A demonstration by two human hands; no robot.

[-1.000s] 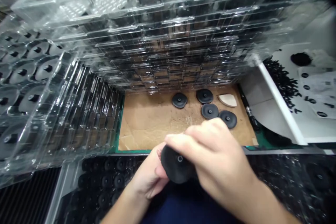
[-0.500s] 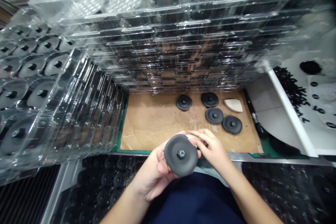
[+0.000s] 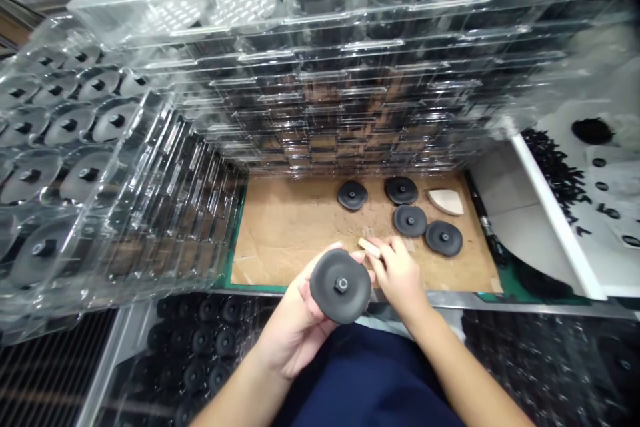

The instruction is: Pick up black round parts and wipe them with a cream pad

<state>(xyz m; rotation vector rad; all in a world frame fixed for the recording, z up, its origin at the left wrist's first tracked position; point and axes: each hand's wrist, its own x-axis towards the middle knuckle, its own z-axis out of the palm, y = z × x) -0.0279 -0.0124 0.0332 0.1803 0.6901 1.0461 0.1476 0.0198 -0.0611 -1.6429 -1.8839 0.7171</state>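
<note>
My left hand (image 3: pixel 295 327) holds a round black rubber disc (image 3: pixel 341 285) up on its fingers, with the disc's face and central metal stud turned toward me. My right hand (image 3: pixel 397 273) is just to the right of the disc, its fingertips pinching a small beige strip (image 3: pixel 369 247), perhaps abrasive or wood. Beyond my hands, several similar black discs (image 3: pixel 410 221) lie on a brown cardboard sheet (image 3: pixel 300 233), near a cream fan-shaped piece (image 3: pixel 445 202).
Stacked clear plastic trays (image 3: pixel 320 80) holding black discs rise at the back and left of the cardboard. Rows of black discs (image 3: pixel 203 347) lie below and left of my hands. A white-edged board (image 3: pixel 555 207) with black parts stands at the right.
My right hand has drawn back from the disc's face to its upper right, showing the beige strip. The left hand now holds the disc slightly lower, and the view has shifted little.
</note>
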